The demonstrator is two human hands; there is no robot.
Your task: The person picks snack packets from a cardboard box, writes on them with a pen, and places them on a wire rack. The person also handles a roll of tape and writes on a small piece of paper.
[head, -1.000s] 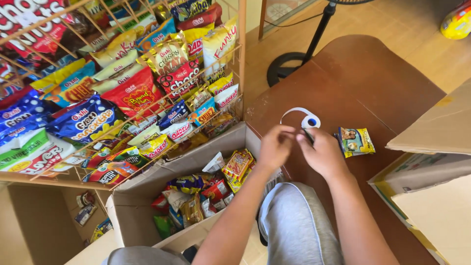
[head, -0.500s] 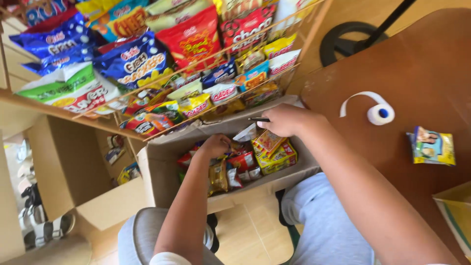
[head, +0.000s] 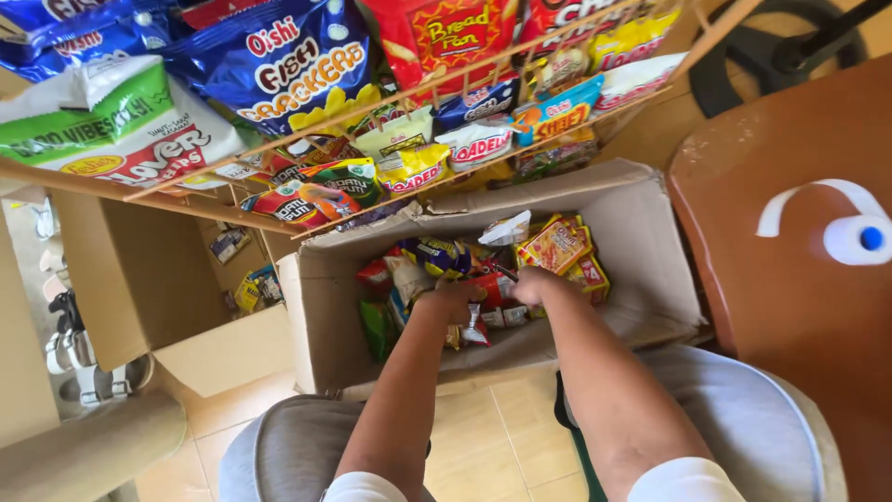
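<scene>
Both my hands reach down into an open cardboard box [head: 641,232] full of small snack packets [head: 557,246]. My left hand [head: 451,299] is curled among the packets at the box's middle, gripping a small packet [head: 474,330]. My right hand [head: 537,284] is closed beside it, just below the yellow and red packets, pinching something small and dark. What exactly the right fingers hold is hard to tell.
A wire rack [head: 390,102] of large snack bags hangs above the box. A brown table [head: 790,279] at right carries a white tape roll [head: 859,237]. Another cardboard box [head: 158,279] stands at left. My knees in grey shorts [head: 743,418] frame the tiled floor.
My hands left the table and the tape roll and went down into the snack box. The view swung left and down toward the box.
</scene>
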